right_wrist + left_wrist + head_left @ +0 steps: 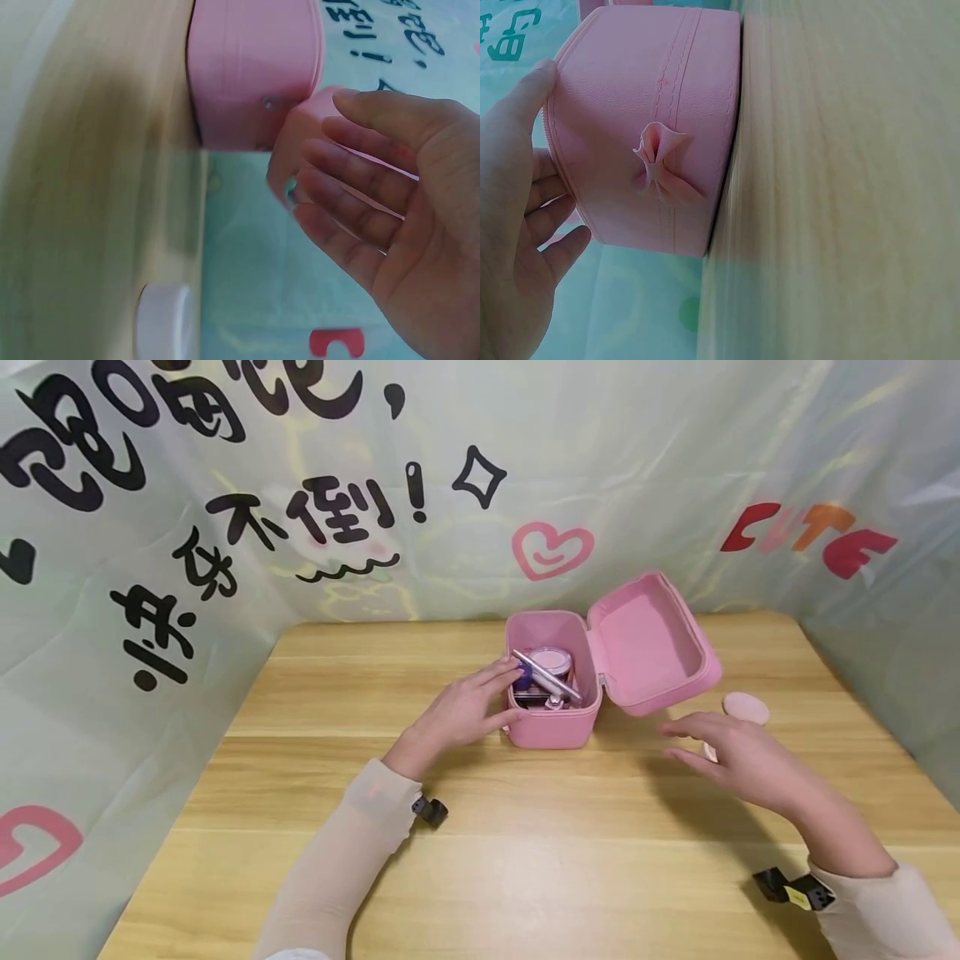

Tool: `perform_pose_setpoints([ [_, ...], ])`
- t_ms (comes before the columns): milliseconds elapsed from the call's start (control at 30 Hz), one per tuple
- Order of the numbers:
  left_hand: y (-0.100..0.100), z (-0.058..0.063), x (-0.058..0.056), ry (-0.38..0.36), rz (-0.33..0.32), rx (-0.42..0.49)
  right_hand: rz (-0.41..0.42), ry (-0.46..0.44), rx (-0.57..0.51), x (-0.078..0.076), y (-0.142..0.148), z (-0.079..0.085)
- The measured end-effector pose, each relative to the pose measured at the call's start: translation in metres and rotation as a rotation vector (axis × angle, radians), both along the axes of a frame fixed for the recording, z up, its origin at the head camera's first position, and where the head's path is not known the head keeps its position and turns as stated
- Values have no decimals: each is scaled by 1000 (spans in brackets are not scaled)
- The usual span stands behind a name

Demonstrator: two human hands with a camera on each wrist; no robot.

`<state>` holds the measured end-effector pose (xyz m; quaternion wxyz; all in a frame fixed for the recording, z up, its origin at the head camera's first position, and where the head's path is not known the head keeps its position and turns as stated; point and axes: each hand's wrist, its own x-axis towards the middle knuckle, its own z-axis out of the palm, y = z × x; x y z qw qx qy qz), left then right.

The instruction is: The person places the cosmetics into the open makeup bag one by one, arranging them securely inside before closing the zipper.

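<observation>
A pink cosmetic case (pixel 551 731) with a bow (pixel 656 165) on its front stands with its lid (pixel 652 639) swung open to the right. Inside lie a slim silvery tube (pixel 547 675), a round pale-pink-topped container (pixel 551 658), a dark blue round object (pixel 522 677) and other small items. My left hand (pixel 468 706) is at the case's front left corner, thumb at the front rim and fingers reaching over the left rim; whether they touch the blue object I cannot tell. My right hand (pixel 750 760) hovers right of the case, below the lid, fingers loosely extended, holding nothing.
A round pale pink object (pixel 746 707) lies on the wooden table (pixel 525 860) beyond my right hand; another is partly hidden behind its fingers. A white round item (pixel 163 322) shows in the right wrist view. Printed fabric (pixel 637 460) surrounds the back and sides.
</observation>
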<state>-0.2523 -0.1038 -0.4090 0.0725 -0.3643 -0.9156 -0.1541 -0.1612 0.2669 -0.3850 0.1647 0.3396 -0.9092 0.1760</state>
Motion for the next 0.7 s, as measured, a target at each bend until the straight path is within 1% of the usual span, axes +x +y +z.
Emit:
perform_pose_setpoints([
  [167, 0, -1, 1, 12, -3, 2, -48, -4, -3, -1, 18, -10],
  [367, 0, -2, 0, 13, -1, 23, -113, -39, 0, -7, 40, -23],
  [567, 0, -4, 0, 3, 2, 30, -140, -97, 10, -9, 48, -29],
  [700, 0, -3, 1, -5, 13, 28, -138, -117, 9, -11, 52, -35],
])
